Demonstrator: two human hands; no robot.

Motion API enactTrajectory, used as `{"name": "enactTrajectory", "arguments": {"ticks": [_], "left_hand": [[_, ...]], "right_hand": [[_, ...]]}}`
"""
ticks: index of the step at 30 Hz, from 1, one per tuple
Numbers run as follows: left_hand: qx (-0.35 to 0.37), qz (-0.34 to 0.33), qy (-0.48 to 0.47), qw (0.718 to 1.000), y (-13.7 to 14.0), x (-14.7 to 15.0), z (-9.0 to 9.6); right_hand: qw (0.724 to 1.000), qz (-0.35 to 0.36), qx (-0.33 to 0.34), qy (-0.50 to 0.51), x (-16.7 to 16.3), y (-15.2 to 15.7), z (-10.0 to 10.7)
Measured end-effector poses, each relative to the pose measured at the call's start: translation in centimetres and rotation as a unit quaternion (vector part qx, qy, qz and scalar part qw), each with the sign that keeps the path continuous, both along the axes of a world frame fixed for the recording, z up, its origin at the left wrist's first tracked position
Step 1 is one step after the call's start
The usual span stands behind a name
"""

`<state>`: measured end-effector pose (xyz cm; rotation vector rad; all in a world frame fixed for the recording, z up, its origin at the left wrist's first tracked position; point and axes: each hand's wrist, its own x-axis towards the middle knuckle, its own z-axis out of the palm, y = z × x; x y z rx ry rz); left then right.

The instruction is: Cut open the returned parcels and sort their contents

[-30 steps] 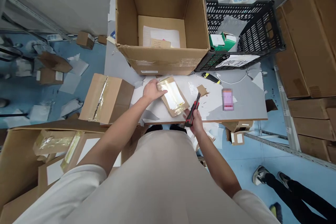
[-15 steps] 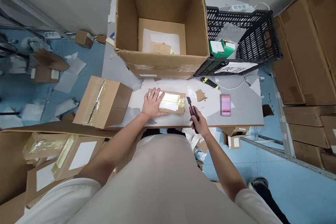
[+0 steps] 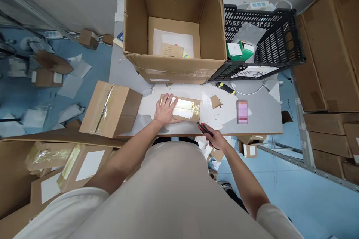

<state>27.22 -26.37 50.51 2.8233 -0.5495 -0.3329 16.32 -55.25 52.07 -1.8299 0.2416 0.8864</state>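
Observation:
A small flat cardboard parcel point(image 3: 183, 109) lies on the table, with a white label on top and shiny clear tape over its right end. My left hand point(image 3: 166, 111) presses on the parcel's left end, fingers spread. Wrapped in my right hand point(image 3: 215, 137) is a black and red box cutter point(image 3: 206, 130). Its tip is at the parcel's lower right corner; whether the blade touches the cardboard I cannot tell. To the right of the parcel lies a torn scrap of cardboard point(image 3: 215, 101).
A large open carton point(image 3: 175, 71) stands behind the parcel, beside a black plastic crate point(image 3: 280, 59). A taped box point(image 3: 109, 110) is at left. A yellow and black cutter point(image 3: 226, 88) and a pink, blurred item point(image 3: 242, 112) lie at right. Several parcels fill a carton point(image 3: 14, 171) at lower left.
My right hand has turned the box cutter from pointing away from me to slanting left, bringing its tip to the parcel's near right corner. My left hand stays on the parcel.

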Motion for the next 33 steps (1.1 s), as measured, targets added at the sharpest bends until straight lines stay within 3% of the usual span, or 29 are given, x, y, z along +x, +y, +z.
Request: {"name": "enactTrajectory", "arguments": {"ticks": [4, 7, 11, 15, 18, 21, 25, 29, 33], "left_hand": [[0.002, -0.005, 0.003, 1.000, 0.2, 0.1, -0.1], [-0.001, -0.003, 0.001, 1.000, 0.0, -0.2, 0.1], [0.001, 0.030, -0.013, 0.999, -0.2, -1.9, 0.1], [-0.045, -0.033, -0.042, 0.998, 0.2, -4.4, -1.0], [-0.082, -0.066, -0.054, 0.993, 0.7, -5.7, -2.1], [-0.092, -0.056, -0.057, 0.993, 0.9, -6.1, -2.8], [-0.112, -0.068, -0.060, 0.990, 0.9, -6.2, -3.2], [-0.123, -0.070, -0.054, 0.988, 0.8, -6.2, -3.4], [-0.124, -0.074, -0.051, 0.988, 0.7, -6.1, -3.8]], "right_hand": [[0.999, -0.045, -0.005, 0.005, -1.6, -2.1, 1.0], [0.991, -0.069, -0.097, -0.054, -1.9, -3.8, 0.6], [0.941, -0.065, -0.284, -0.175, -0.5, -1.9, -4.2], [0.927, -0.098, -0.294, -0.212, 1.1, 2.4, -10.1], [0.926, -0.104, -0.285, -0.223, 1.4, 3.2, -11.7], [0.921, -0.080, -0.290, -0.248, 2.0, 2.1, -10.1], [0.887, -0.056, -0.300, -0.346, 5.2, 1.9, -5.0], [0.848, 0.183, -0.266, -0.420, 9.6, 5.0, -1.7], [0.821, 0.293, -0.296, -0.392, 12.0, 7.6, -1.8]]}}
